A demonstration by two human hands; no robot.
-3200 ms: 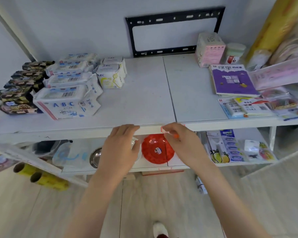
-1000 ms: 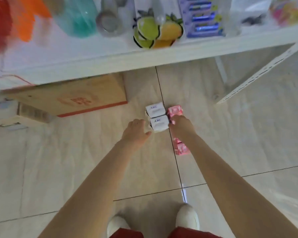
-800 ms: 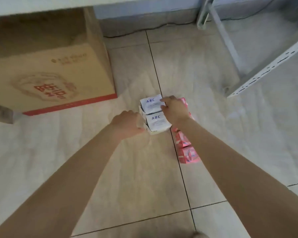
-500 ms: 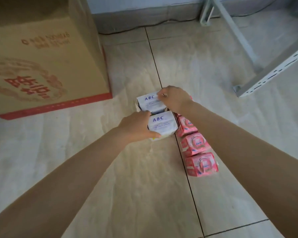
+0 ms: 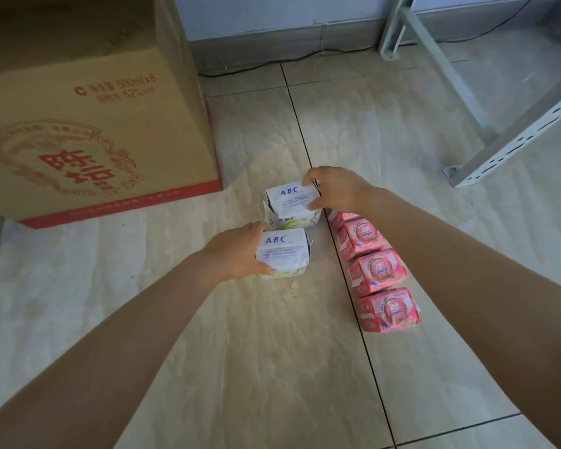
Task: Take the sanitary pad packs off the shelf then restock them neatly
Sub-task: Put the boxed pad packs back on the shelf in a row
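Head view: cardboard box (image 5: 88, 124) stands far left on the tiled floor (image 5: 256, 351); left hand (image 5: 237, 251) grips the near white ABC pack (image 5: 284, 251); right hand (image 5: 334, 187) clasps the far ABC pack (image 5: 290, 197); pink packs (image 5: 374, 270) line up rightward.

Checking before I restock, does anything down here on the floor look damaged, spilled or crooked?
Nothing stands out. The pink pad packs sit in a tidy row on the tiled floor, and the two white ABC pad packs look intact in the left hand and right hand.
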